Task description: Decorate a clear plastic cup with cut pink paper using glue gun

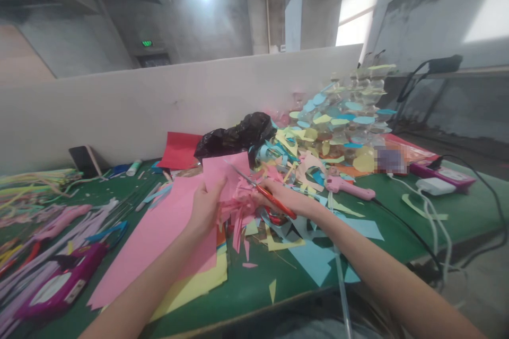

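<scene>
My left hand (207, 202) holds a small sheet of pink paper (233, 167) upright over the table's middle, thumb on its near face. In my right hand (278, 198) is a pair of scissors with red handles (276, 202); the blades point up and left at the pink paper. Whether the blades are parted is too blurred to tell. Pink strips and scraps (238, 212) lie just below the two hands. Large pink sheets (159, 238) rest under my left forearm, on top of yellow sheets (199, 280).
Behind the hands lies a black plastic bag (238, 135) beside red paper (181, 151). Clear cups with coloured paper discs (353, 119) stand at the back right. A pink glue gun (350, 187) with a cord lies right; purple devices (67, 280) (445, 176) lie at both sides.
</scene>
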Available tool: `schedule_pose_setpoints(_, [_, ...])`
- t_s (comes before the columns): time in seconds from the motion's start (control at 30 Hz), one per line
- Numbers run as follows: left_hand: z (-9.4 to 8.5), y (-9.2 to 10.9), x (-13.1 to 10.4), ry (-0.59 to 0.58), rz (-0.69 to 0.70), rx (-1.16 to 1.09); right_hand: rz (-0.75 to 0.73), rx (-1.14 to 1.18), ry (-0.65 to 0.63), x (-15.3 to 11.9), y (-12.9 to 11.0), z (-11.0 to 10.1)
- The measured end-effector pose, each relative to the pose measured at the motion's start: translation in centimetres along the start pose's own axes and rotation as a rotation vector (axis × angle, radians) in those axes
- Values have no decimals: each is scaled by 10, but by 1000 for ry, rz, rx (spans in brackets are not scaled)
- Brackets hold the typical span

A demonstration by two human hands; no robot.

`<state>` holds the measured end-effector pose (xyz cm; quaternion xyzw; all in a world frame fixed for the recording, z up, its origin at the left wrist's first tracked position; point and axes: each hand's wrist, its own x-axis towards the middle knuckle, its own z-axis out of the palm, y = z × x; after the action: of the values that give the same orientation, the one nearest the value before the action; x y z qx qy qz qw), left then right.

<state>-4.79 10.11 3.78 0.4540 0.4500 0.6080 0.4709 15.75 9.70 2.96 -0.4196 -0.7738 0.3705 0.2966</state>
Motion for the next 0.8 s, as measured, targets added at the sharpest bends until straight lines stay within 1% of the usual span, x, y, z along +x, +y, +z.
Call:
schedule_pose_setpoints(0.07, [-2, 1, 2, -12, -18, 20, 38, -17, 10, 1, -1, 0])
schedule_pose_setpoints(0.2, [-10, 1, 11, 6, 82, 142, 83, -28, 21, 1, -5, -1])
schedule_pose_setpoints(0.27, [-12, 1, 14, 14, 111, 187, 92, -34, 11, 0, -8, -2])
schedule_pose_setpoints(0.37, [-12, 2, 15, 21, 134, 208, 79, -53, 13, -1, -10, -2])
schedule_pose_setpoints(0.5, [-9, 3, 12, 48, 210, 186, 45, -72, 28, 0, -7, -1])
schedule_pose_setpoints(0.6, [-8, 3, 10, 32, 193, 142, 49, -49, 25, 1, -6, -1])
schedule_pose_setpoints(0.8, [-10, 3, 10, -20, 106, 64, 7, -30, 78, 0, -8, -2])
